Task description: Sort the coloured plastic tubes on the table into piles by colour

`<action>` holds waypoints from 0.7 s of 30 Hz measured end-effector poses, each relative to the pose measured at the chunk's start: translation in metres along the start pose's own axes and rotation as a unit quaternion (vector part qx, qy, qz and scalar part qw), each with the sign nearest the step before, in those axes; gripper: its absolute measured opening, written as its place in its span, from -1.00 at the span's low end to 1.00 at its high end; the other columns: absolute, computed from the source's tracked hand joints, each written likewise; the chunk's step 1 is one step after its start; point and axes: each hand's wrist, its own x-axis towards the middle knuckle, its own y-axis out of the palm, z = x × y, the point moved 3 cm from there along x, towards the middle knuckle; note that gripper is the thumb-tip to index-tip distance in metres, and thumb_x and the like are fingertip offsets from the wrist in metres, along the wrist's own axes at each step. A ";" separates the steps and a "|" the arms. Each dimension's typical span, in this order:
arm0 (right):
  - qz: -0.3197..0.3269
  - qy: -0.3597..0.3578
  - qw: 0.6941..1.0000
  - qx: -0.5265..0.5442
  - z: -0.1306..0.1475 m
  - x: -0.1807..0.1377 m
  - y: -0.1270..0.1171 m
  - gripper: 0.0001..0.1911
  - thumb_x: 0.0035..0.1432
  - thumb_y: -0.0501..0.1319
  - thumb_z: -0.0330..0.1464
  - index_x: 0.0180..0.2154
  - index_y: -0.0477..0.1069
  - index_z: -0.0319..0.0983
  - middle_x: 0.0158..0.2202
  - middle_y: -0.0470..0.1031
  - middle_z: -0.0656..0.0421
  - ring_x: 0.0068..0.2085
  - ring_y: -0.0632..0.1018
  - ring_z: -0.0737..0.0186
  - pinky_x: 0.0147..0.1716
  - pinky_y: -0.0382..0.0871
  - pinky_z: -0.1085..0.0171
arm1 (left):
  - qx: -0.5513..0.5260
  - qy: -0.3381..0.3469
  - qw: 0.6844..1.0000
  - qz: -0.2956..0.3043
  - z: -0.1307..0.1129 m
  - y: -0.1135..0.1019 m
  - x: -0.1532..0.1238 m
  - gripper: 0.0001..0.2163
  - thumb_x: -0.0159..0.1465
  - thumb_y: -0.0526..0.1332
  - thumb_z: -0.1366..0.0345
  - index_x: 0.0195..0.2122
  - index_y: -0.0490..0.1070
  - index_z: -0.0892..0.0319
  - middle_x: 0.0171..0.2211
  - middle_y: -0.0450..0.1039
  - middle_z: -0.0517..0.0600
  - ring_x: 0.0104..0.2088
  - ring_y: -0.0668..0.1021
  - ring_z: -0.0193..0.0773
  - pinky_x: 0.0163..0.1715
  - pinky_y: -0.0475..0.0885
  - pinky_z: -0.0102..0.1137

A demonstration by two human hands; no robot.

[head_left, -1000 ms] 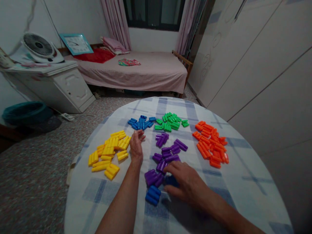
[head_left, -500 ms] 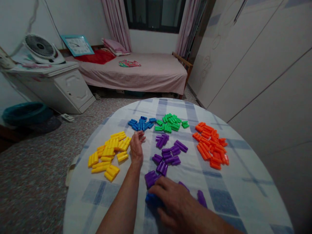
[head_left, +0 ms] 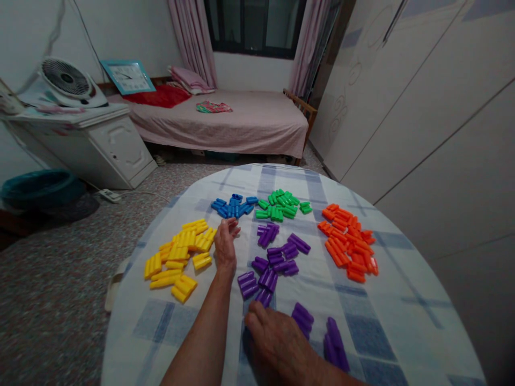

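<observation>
My left hand (head_left: pixel 226 244) rests on its side on the tablecloth, empty, with its fingers loosely apart. Yellow plastic tube-like pieces (head_left: pixel 179 249) lie just to its left, and blue ones (head_left: pixel 234 207) sit just beyond its fingertips. My right hand (head_left: pixel 277 335) is low at the near middle of the table, its fingers curled down. Whatever they enclose is hidden beneath the hand. Its fingertips are close to a purple piece (head_left: pixel 264 296) at the near end of a purple group (head_left: pixel 276 257). More purple pieces (head_left: pixel 336 346) lie to the right of that hand.
Green pieces (head_left: pixel 281 203) are heaped at the far middle of the round table (head_left: pixel 406 300), with orange pieces (head_left: pixel 350 238) on the right. Beyond stand a bed (head_left: pixel 249 120), a white cabinet (head_left: pixel 115 145) with a fan (head_left: pixel 66 80), and a tall wardrobe (head_left: pixel 434 123).
My right hand has shifted slightly toward me, and its fingers have curled in. The blue piece seen under it earlier is out of sight. More purple pieces show around it. My left hand has stayed put.
</observation>
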 end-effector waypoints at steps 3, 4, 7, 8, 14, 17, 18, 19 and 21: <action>-0.007 0.049 0.988 0.145 -0.015 0.002 -0.015 -0.61 -0.09 0.09 -0.57 -0.16 0.23 -0.18 -0.23 0.42 0.20 -0.29 0.47 0.26 -0.37 0.29 0.33 | 0.005 -0.006 1.000 0.000 0.000 0.000 0.000 -0.56 0.23 0.06 -0.06 -0.24 0.47 0.24 -0.22 0.48 0.12 -0.16 0.53 -0.21 -0.17 0.44 -0.31; -0.017 0.069 0.980 0.187 -0.022 0.004 -0.022 -0.62 -0.09 0.09 -0.57 -0.17 0.24 -0.18 -0.24 0.42 0.21 -0.29 0.47 0.29 -0.33 0.29 0.34 | 0.006 -0.007 1.000 0.000 0.000 0.000 0.000 -0.55 0.23 0.05 -0.07 -0.24 0.47 0.24 -0.22 0.48 0.12 -0.16 0.53 -0.21 -0.17 0.44 -0.32; -0.036 0.090 0.966 0.238 -0.041 0.012 -0.046 -0.71 -0.06 0.08 -0.55 -0.24 0.28 -0.19 -0.29 0.41 0.22 -0.26 0.45 0.30 -0.24 0.28 0.34 | 0.006 -0.010 1.000 0.000 -0.001 0.001 0.000 -0.54 0.22 0.06 -0.09 -0.24 0.47 0.24 -0.21 0.48 0.12 -0.16 0.54 -0.20 -0.17 0.44 -0.31; -0.029 0.081 0.968 0.237 -0.045 0.014 -0.052 -0.73 -0.05 0.09 -0.54 -0.24 0.29 -0.19 -0.27 0.41 0.21 -0.25 0.44 0.29 -0.22 0.28 0.33 | 0.006 -0.010 1.000 -0.001 -0.001 0.001 -0.001 -0.54 0.22 0.06 -0.09 -0.24 0.47 0.24 -0.22 0.48 0.12 -0.15 0.54 -0.20 -0.17 0.44 -0.31; 0.091 0.023 0.986 0.141 -0.035 0.002 -0.045 -0.66 -0.02 0.07 -0.59 -0.19 0.34 -0.17 -0.12 0.39 0.18 -0.31 0.45 0.34 -0.36 0.24 0.38 | 0.007 -0.001 1.000 -0.004 -0.001 0.001 -0.001 -0.55 0.23 0.04 -0.07 -0.24 0.47 0.24 -0.22 0.48 0.12 -0.14 0.54 -0.19 -0.16 0.44 -0.29; 0.101 0.029 0.991 0.087 -0.026 -0.010 -0.022 -0.60 -0.03 0.08 -0.60 -0.14 0.33 -0.14 -0.11 0.39 0.16 -0.37 0.44 0.32 -0.48 0.16 0.35 | 0.010 -0.001 1.000 -0.005 -0.001 0.001 -0.002 -0.55 0.25 0.03 -0.06 -0.23 0.47 0.24 -0.21 0.48 0.13 -0.15 0.54 -0.19 -0.15 0.44 -0.29; 0.099 0.022 0.991 0.086 -0.023 -0.014 -0.014 -0.58 -0.02 0.10 -0.58 -0.10 0.31 -0.11 -0.11 0.40 0.16 -0.36 0.44 0.30 -0.49 0.14 0.35 | 0.011 0.000 1.000 -0.004 -0.002 0.001 -0.002 -0.55 0.25 0.03 -0.06 -0.23 0.47 0.24 -0.21 0.48 0.13 -0.15 0.54 -0.20 -0.15 0.44 -0.30; 0.095 0.008 0.991 0.091 -0.021 -0.016 -0.006 -0.56 0.00 0.12 -0.55 -0.06 0.28 -0.09 -0.10 0.40 0.17 -0.35 0.44 0.29 -0.49 0.14 0.35 | 0.012 0.001 1.000 -0.004 -0.002 0.001 -0.002 -0.56 0.25 0.03 -0.06 -0.23 0.47 0.24 -0.21 0.48 0.12 -0.15 0.54 -0.21 -0.15 0.44 -0.30; 0.087 -0.031 0.990 0.106 -0.015 -0.020 0.006 -0.52 0.02 0.16 -0.51 -0.01 0.24 -0.04 -0.08 0.40 0.19 -0.33 0.43 0.29 -0.47 0.16 0.35 | 0.014 0.001 1.000 0.000 -0.002 0.001 -0.002 -0.56 0.25 0.03 -0.06 -0.23 0.47 0.24 -0.22 0.48 0.12 -0.15 0.54 -0.21 -0.15 0.44 -0.31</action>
